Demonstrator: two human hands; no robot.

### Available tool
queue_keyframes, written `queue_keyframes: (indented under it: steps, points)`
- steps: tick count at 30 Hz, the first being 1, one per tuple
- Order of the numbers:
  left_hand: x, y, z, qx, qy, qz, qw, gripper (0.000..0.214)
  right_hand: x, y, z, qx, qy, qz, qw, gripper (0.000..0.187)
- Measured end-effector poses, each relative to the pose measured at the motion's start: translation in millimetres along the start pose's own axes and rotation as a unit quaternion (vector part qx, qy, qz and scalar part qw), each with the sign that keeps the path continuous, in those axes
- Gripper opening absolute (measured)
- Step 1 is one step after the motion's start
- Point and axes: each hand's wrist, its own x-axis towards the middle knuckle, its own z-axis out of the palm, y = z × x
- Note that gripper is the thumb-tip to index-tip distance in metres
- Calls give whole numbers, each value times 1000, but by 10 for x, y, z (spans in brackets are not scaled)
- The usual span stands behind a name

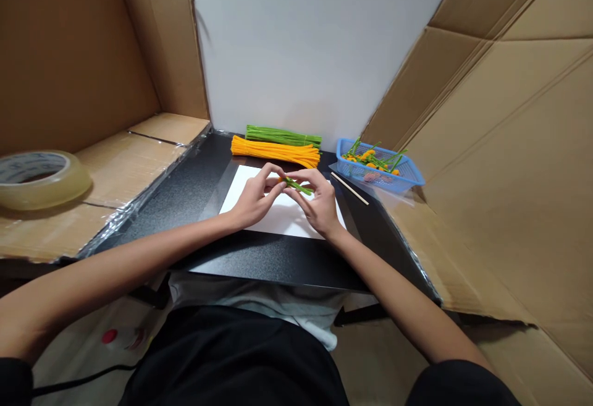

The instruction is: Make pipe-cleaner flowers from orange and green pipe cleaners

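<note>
Both of my hands meet over a white sheet [282, 224] on the black table. Between them is a small pipe-cleaner flower [299, 186], with an orange end at the left and green stems pointing right. My left hand [259, 196] pinches its orange end between thumb and fingers. With thumb and fingertips, my right hand [319, 202] grips the green part. Fingers cover some of the flower, so its exact shape is hidden. Just beyond my hands lie a bundle of orange pipe cleaners [275, 149] and, behind it, a bundle of green pipe cleaners [282, 135].
A blue basket [410, 177] at the back right holds several orange-and-green pieces. A thin pale stick [349, 188] lies in front of it. On the left cardboard ledge rests a large tape roll [69, 186]. Cardboard walls [500, 134] stand on both sides.
</note>
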Motion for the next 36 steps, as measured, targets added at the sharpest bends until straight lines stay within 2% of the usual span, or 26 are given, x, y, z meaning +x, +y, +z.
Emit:
queue_keyframes:
  steps: [3, 7, 12, 16, 20, 22, 25, 31, 34, 36]
  points:
    - [-9, 2, 7, -10, 4, -7, 1000, 27, 7, -1, 2, 41, 4, 14, 999, 23]
    - [-13, 38, -5, 14, -5, -8, 1000, 28, 36, 35, 3, 115, 6, 86, 990, 28]
    - [-27, 48, -2, 53, -14, -16, 998, 25, 52, 105, 29, 175, -13, 170, 970, 33]
    - [-44, 16, 36, 34, -6, -36, 999, 26, 27, 131, 65, 227, -7, 218, 949, 34]
    - [-45, 8, 66, 86, -5, -34, 996, 20, 6, 150, 85, 280, 11, 258, 925, 36]
    - [-22, 0, 50, 135, -2, -1, 991, 16, 9, 162, 79, 280, 11, 262, 923, 37]
    - [48, -35, -36, 221, 4, 99, 970, 12, 29, 169, 49, 272, 1, 259, 927, 38]
    - [172, -82, -239, 357, -21, 272, 893, 17, 62, 161, 3, 239, -14, 249, 939, 37]
    - [170, -65, -249, 422, -23, 328, 845, 21, 53, 159, 19, 230, 1, 221, 948, 33]
    - [154, -55, -223, 440, -18, 343, 830, 20, 42, 146, 32, 203, 18, 190, 960, 30]
